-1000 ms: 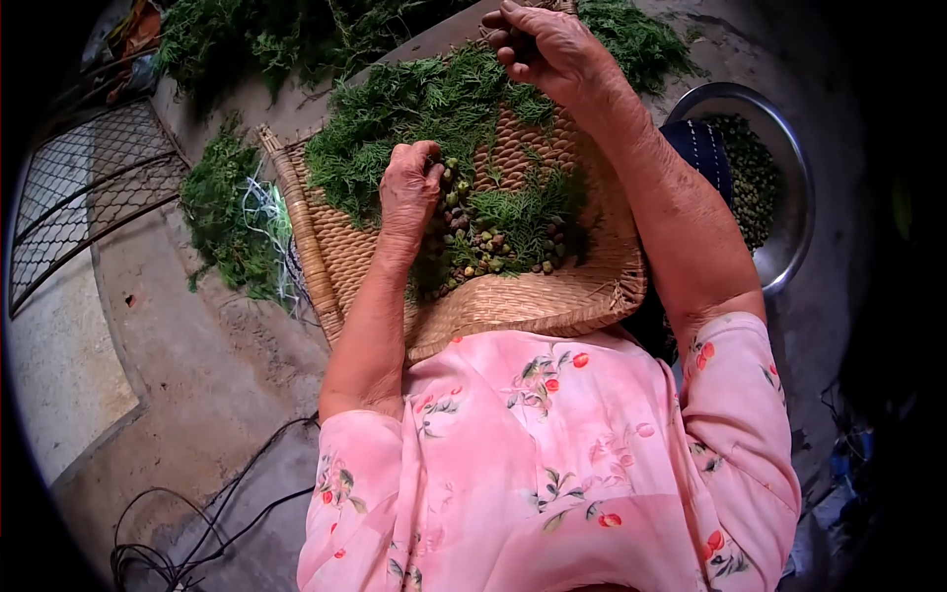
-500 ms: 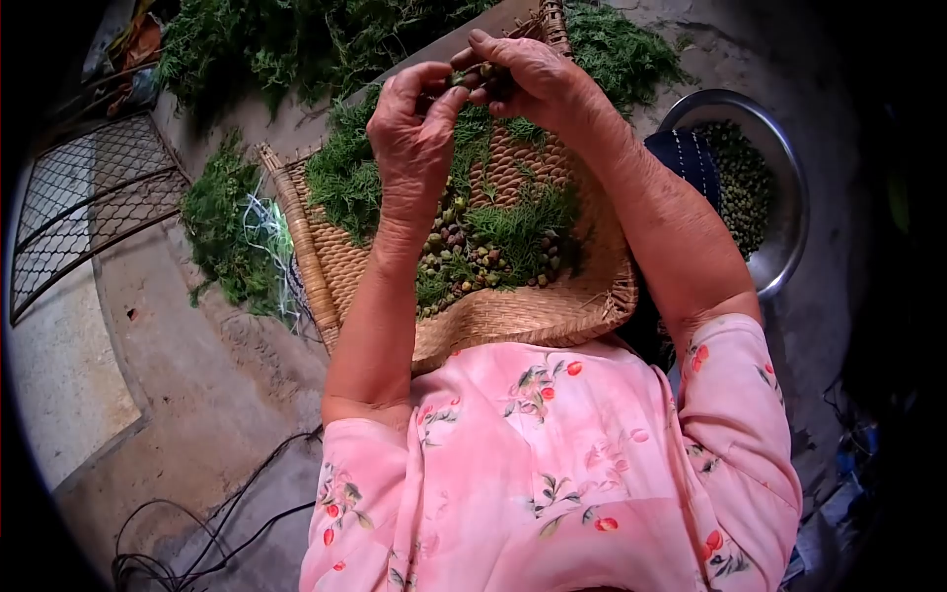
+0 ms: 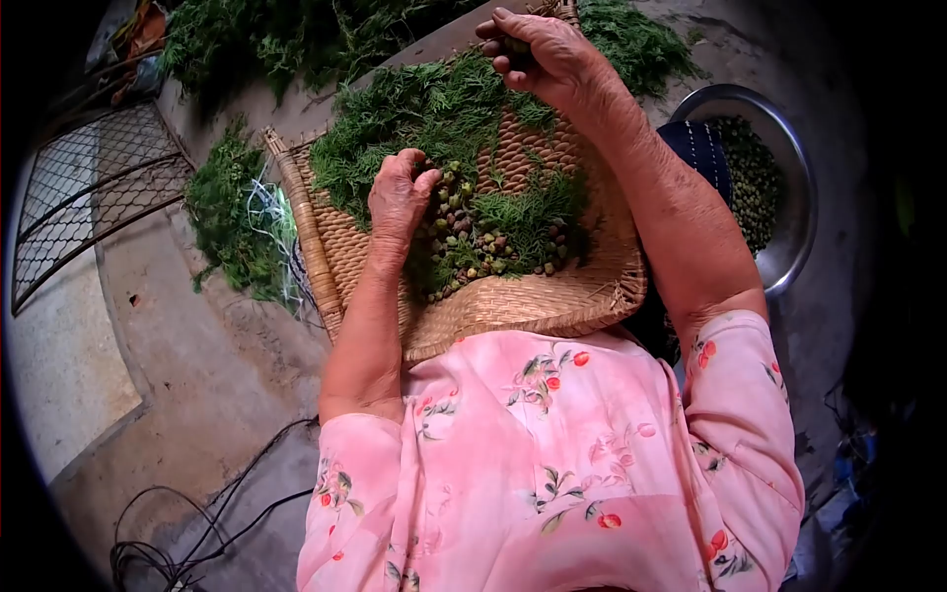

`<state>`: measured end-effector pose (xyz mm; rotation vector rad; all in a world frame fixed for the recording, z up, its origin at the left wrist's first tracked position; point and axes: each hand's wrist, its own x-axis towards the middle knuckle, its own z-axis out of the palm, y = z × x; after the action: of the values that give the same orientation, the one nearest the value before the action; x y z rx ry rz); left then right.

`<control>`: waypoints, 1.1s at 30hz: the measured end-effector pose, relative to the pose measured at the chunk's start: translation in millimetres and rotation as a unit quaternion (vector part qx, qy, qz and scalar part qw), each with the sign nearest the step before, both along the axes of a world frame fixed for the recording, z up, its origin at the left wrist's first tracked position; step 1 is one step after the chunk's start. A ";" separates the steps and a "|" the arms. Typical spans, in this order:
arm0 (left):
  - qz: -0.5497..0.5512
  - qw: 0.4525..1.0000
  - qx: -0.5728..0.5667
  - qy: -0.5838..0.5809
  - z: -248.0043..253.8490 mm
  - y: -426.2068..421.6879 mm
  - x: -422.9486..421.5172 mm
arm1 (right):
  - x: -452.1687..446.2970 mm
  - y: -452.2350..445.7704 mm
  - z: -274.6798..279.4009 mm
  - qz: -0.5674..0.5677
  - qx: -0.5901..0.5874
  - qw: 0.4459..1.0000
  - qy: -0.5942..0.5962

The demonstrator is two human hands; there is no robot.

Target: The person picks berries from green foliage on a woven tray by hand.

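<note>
A woven wicker basket (image 3: 552, 308) lies tilted in front of my lap, holding feathery green conifer sprigs (image 3: 395, 118) and a heap of small green and brownish cones (image 3: 456, 222). My left hand (image 3: 400, 192) is down at the upper left of the heap, fingers curled toward the thumb. What lies between those fingertips is hidden. Raised over the basket's far right side, my right hand (image 3: 547, 61) is closed around several small cones (image 3: 513, 45), which show dark green between its fingers and thumb.
To the right stands a metal basin (image 3: 804, 197) with many green cones and a dark blue cloth (image 3: 695, 158). More greenery (image 3: 286, 44) is piled at the back. A wire mesh rack (image 3: 99, 187) is at left, and black cables (image 3: 163, 543) lie on the floor.
My left hand has moved away from my right hand, down and toward me to the cone heap. The right hand has shifted slightly up and right, still holding cones.
</note>
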<state>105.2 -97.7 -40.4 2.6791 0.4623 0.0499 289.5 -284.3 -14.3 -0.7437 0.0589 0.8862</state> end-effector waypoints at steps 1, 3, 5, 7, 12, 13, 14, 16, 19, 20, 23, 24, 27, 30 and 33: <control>-0.011 1.000 0.020 -0.013 -3.8 -1.8 -1.2 | 0.5 -0.2 -1.1 0.000 0.000 1.000 0.000; -0.007 0.999 0.028 -0.016 -7.6 -0.7 0.1 | 0.1 -0.5 0.1 0.003 0.012 1.000 -0.001; -0.005 0.999 0.037 -0.020 -9.2 1.8 1.6 | -7.8 -6.3 12.8 -0.006 -0.033 0.998 -0.057; 0.048 0.994 -0.090 -0.047 -8.0 8.5 2.8 | -10.3 -8.1 17.2 -0.018 -0.079 0.990 -0.113; 0.105 0.971 -0.209 -0.046 0.4 13.9 4.4 | -16.4 -5.7 20.0 -0.001 -0.100 0.987 -0.126; 0.074 0.982 -0.167 -0.040 -2.3 12.7 3.5 | -17.2 -5.6 22.2 -0.011 -0.108 0.984 -0.141; 0.058 0.990 -0.126 -0.014 -0.1 7.2 3.7 | -16.8 -5.7 22.3 -0.011 -0.108 0.984 -0.141; 0.031 0.998 -0.053 -0.013 -9.5 5.3 3.3 | -15.9 -7.3 21.8 -0.016 -0.094 0.985 -0.146; 0.006 0.999 0.035 -0.001 -12.6 1.1 5.1 | -14.4 -7.1 19.4 -0.014 -0.086 0.985 -0.147; 0.015 0.999 0.024 -0.018 -12.9 2.3 5.2 | -14.8 -6.8 19.5 -0.015 -0.086 0.985 -0.148; 0.077 0.984 -0.135 -0.089 -1.1 2.6 7.9 | -13.9 -8.4 17.4 -0.020 -0.095 0.986 -0.133; 0.120 0.957 -0.245 -0.095 9.6 -1.3 10.6 | -13.8 -7.9 15.0 -0.003 -0.100 0.985 -0.137; 0.109 0.914 -0.361 -0.151 58.6 -28.5 29.8 | -14.8 -5.5 16.6 0.023 -0.107 0.987 -0.119; -0.002 0.923 -0.320 -0.213 87.3 -53.3 56.5 | -15.0 -3.7 20.9 0.078 -0.077 0.990 -0.094; -0.109 0.920 -0.261 -0.270 100.1 -73.0 80.3 | -18.0 -8.5 27.3 0.099 -0.016 0.992 -0.082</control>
<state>185.5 -170.7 59.6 2.0521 -0.0098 0.5103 271.4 -292.8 13.0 -0.8605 -0.1484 1.0110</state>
